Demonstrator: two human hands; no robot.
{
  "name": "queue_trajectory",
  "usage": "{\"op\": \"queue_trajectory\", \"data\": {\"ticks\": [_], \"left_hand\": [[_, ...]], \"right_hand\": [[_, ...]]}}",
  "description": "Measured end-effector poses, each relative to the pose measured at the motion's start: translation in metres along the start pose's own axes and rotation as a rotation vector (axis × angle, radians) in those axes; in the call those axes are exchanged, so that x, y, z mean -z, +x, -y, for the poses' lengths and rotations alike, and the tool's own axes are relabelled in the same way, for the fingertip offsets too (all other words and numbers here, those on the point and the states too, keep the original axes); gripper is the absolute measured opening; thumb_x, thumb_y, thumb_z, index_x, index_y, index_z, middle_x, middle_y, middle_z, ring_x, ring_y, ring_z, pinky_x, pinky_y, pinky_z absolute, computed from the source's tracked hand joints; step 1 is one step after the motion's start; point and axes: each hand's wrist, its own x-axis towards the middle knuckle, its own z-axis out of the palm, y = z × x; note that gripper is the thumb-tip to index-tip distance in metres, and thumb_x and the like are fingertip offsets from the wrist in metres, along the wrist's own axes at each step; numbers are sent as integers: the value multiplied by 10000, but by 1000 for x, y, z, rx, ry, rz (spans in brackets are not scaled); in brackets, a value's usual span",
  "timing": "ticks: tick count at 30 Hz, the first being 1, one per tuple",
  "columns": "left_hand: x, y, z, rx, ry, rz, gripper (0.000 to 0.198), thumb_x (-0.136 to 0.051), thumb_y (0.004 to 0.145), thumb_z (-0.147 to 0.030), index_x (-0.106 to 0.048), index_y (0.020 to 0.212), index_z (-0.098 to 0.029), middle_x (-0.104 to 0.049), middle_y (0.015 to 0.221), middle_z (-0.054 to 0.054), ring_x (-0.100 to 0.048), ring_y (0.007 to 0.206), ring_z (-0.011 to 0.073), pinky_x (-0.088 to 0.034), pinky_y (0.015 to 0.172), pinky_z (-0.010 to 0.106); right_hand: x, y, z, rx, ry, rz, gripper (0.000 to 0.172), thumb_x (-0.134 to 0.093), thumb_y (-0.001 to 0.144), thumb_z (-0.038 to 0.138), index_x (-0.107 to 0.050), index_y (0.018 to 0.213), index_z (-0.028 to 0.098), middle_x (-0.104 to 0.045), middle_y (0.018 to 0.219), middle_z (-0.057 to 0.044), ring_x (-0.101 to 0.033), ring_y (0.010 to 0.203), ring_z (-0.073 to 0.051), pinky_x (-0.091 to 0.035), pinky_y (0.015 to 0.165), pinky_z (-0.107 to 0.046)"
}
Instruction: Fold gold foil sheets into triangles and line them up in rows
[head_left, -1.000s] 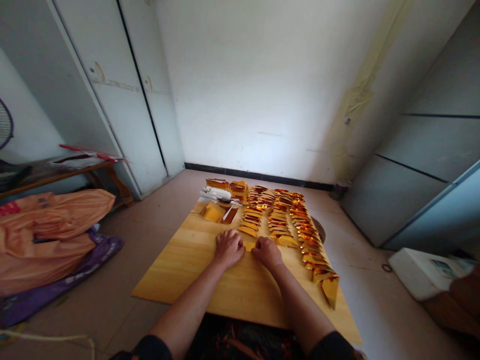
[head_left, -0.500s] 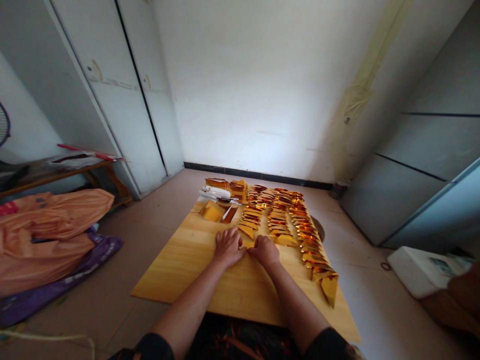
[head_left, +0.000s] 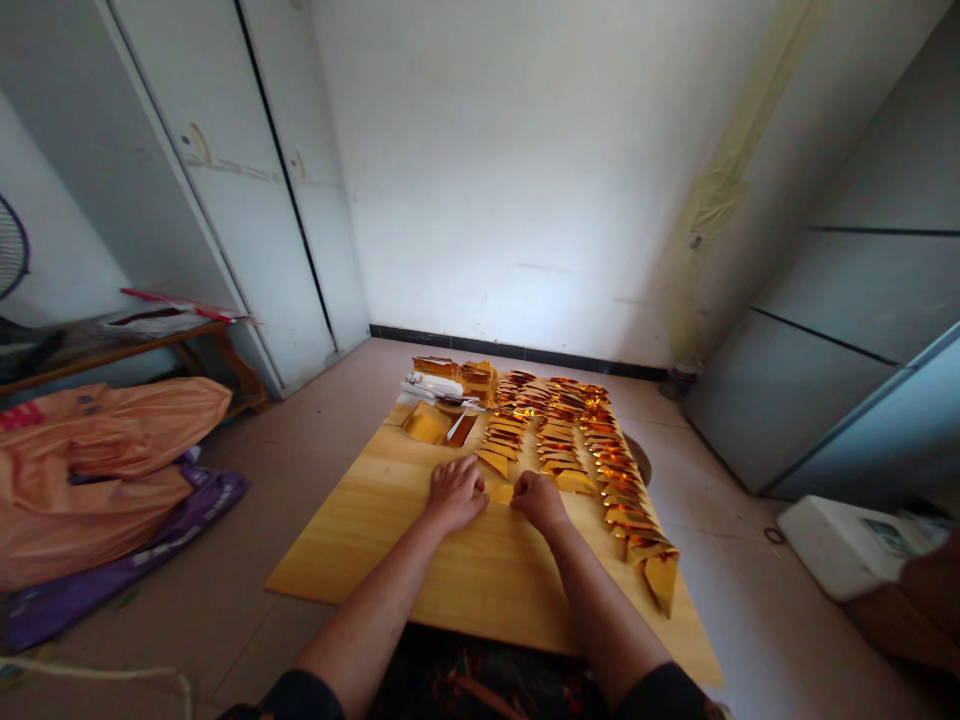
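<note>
My left hand (head_left: 454,492) and my right hand (head_left: 537,497) lie side by side on a wooden board (head_left: 390,530). Between them shows a small gold paper piece (head_left: 499,492), which both hands press on with curled fingers. Beyond the hands, several rows of folded gold paper pieces (head_left: 559,440) run away across the board, and one row trails down the right edge to a larger folded piece (head_left: 661,578). A stack of flat gold sheets (head_left: 427,423) lies at the board's far left.
The board rests on a tiled floor. An orange bag (head_left: 105,450) over a purple one (head_left: 112,560) lies at the left, under a low wooden bench (head_left: 112,350). White cabinet doors stand behind. A white box (head_left: 847,545) sits at the right.
My hands have drawn slightly apart, and the gold paper piece shows more between them. The view has shifted a little.
</note>
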Motion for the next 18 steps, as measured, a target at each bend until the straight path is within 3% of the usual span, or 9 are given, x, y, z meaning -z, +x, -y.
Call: {"op": "queue_trajectory", "data": {"ticks": [10,18], "left_hand": [[5,0,3,-5,-38,62,179,-487,786,-178,-574,921,-257,-421,1432,12,-350,1328,227,-256,1065,477],[3,-2,3,-9,-54,20,190,-474,782,-144,-575,893,-261,-444,1409,-10,-368,1310,207,-257,1064,477]], "right_hand": [[0,1,-14,29,29,-14,225,-555,610,-24,-632,677,177,-659,700,-5,-568,654,-117,-353,572,-170],[8,-5,-24,17,37,-47,272,-497,623,-43,-639,695,178,-663,701,1,-573,649,-113,-352,589,-174]]}}
